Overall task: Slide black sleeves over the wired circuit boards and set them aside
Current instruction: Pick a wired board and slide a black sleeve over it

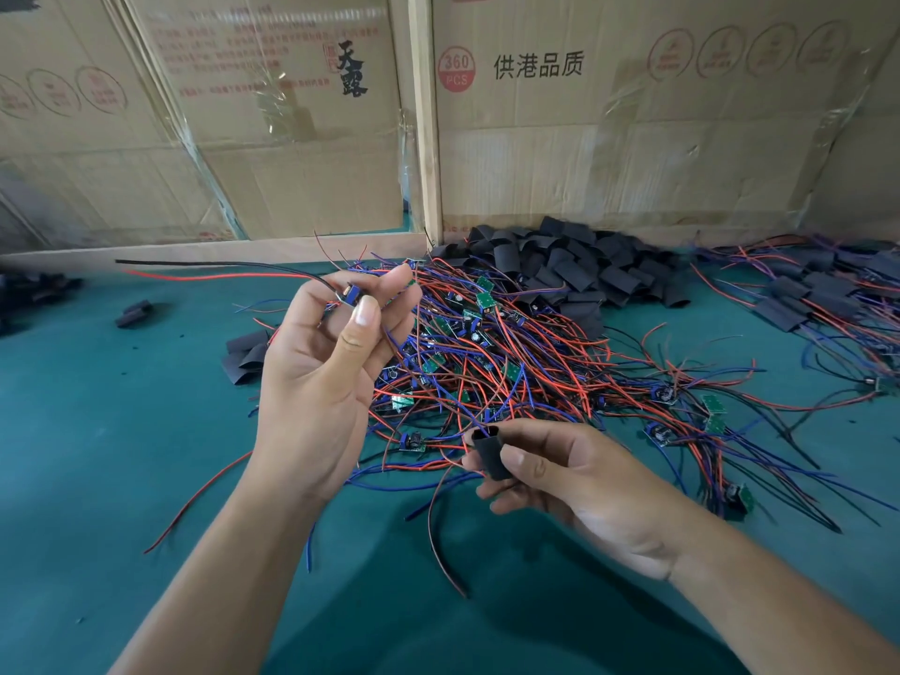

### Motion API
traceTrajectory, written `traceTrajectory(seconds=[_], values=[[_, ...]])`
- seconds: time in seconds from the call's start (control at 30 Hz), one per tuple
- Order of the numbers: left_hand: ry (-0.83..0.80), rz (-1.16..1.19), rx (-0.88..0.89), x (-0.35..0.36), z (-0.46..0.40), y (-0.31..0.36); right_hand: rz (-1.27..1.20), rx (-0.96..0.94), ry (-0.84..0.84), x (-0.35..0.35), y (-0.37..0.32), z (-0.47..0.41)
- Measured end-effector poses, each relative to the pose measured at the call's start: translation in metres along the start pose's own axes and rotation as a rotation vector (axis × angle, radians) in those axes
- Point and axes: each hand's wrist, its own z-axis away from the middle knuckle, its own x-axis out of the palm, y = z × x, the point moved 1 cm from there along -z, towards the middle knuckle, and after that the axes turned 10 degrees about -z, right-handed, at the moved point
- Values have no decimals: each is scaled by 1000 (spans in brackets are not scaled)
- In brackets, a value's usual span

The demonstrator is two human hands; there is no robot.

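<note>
Over the green mat (pixel 121 455): both hands raised, one part in each.

Left hand (pixel 326 377) pinches a board (pixel 349 295) between thumb and fingertips, other fingers loosely curled; its black and red wires run out to the left of the pinch. Right hand (pixel 574 484), lower and to the right, grips a sleeve (pixel 489 453) between thumb and fingers, mouth up, blue and red wires entering it. Beyond both grips lies the wired pile (pixel 511 362); loose sleeves (pixel 565 265) heap behind it against the cartons (pixel 633 138). Sleeved boards (pixel 803 294) lie far right.
</note>
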Motion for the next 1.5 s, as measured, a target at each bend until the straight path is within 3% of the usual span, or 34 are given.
traceTrajectory(seconds=[0.33,0.67,0.93,1.1,1.5], values=[[-32,4,-7,2,2,2,186,-98,122,-2,1,-2],[-135,106,-150,20,14,-17,748,-341,220,-4,-2,1],[-165,-115,-223,31,24,-35,720,-532,314,1,-11,4],[-198,-120,-276,30,26,-40,813,-630,335,1,-17,7],[-222,-210,-272,27,24,-39,1004,-708,296,0,-19,7]])
